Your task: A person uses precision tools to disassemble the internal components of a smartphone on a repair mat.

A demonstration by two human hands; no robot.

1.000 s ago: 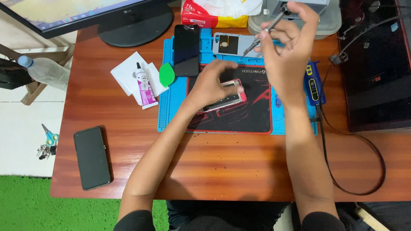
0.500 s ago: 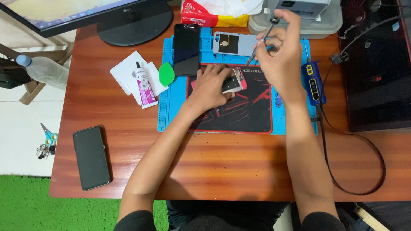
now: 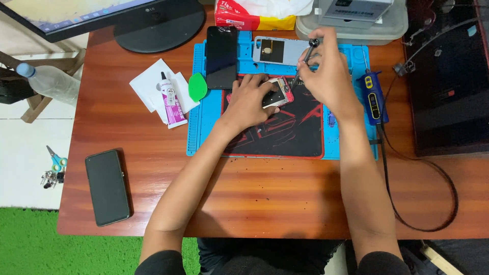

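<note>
Pink-red edging frames the small opened phone (image 3: 277,95), which lies tilted on the black and red mat (image 3: 285,135) in the middle of the blue work mat (image 3: 204,130) on the wooden table (image 3: 265,198). Its upper face is uncovered, showing pale and dark inner parts; finer detail is too small to tell. The left hand (image 3: 249,99) rests on the phone's left end, fingers curled over it and pressing it down. The right hand (image 3: 328,76) pinches a slim dark screwdriver (image 3: 304,61) between thumb and fingers, held slanted, its tip touching the phone's upper right corner.

Just above the phone, on the blue mat, lie a grey phone back cover (image 3: 277,51) and a black screen panel (image 3: 221,57). A green pick (image 3: 197,86) sits at the mat's left edge, beside a glue tube (image 3: 171,99) on white paper. A blue and yellow tool (image 3: 373,97) with a black cable lies to the right. Another black phone (image 3: 107,187) lies well apart near the table's left front corner.
</note>
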